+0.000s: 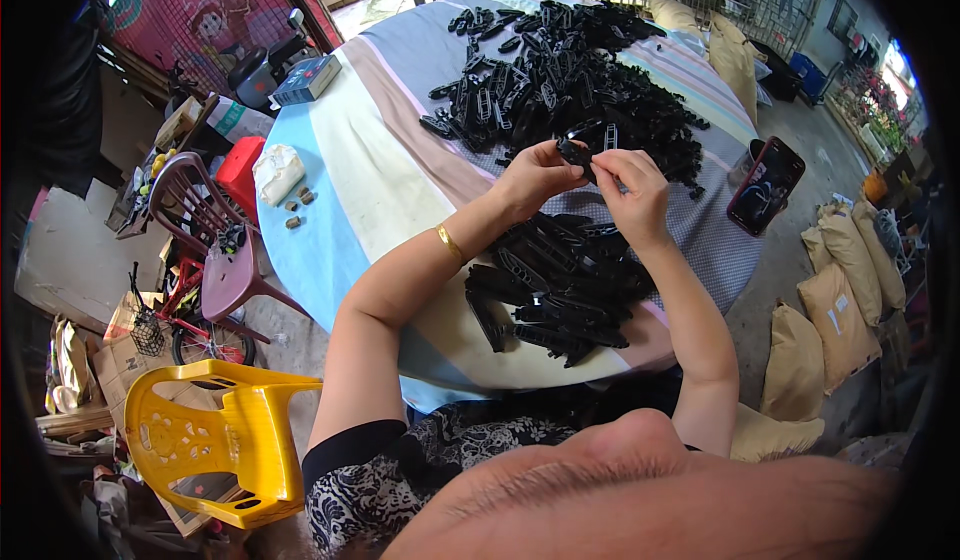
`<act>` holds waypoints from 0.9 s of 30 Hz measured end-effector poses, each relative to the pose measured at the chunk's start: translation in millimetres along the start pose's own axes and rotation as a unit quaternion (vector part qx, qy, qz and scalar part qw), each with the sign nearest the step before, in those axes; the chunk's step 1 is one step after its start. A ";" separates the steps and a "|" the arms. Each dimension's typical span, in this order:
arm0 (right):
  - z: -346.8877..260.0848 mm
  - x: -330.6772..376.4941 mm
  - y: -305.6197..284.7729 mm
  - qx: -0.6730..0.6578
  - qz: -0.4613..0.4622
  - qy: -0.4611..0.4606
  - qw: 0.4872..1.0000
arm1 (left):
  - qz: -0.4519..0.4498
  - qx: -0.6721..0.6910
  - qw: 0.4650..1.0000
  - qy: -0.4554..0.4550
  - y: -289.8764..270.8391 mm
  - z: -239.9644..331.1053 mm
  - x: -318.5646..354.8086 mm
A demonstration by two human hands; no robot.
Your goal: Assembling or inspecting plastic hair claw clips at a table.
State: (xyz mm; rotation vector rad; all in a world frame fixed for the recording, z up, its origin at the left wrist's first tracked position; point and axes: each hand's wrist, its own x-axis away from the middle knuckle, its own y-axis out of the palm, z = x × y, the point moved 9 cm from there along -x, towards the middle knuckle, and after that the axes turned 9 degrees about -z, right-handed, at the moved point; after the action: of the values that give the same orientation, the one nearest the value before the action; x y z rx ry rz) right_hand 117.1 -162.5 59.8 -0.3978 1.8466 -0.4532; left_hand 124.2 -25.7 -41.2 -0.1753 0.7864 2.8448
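Parts [545,80] on table [385,175], phone [766,186] to right

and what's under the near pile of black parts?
Striped cloth shows around the near pile, so the parts appear to rest on it. The cloth directly beneath and any lowest parts are covered; can't see them.

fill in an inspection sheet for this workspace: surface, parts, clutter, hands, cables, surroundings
Surface: striped multicolour tablecloth, curved outline
Job's things: large heap of black plastic parts toward the far side; smaller pile of long black plastic pieces at the near side
Clutter: crumpled white plastic bag, left; dark rectangular smartphone, right
Hands: left hand and right hand pinch one small black plastic piece
Cables: nothing seen
Surroundings: yellow plastic armchair, left; bulging tan sacks, right
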 end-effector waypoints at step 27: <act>96.3 15.6 13.1 -0.403 -0.106 0.287 0.862 | -0.029 -0.436 0.897 0.066 68.0 67.5 22.1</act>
State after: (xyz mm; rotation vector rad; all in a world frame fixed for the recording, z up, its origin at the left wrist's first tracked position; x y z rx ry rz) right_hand 203.2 -169.3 12.7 -1.1387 2.5497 0.1173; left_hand 84.2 -44.8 46.5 -0.4956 -0.5299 2.9176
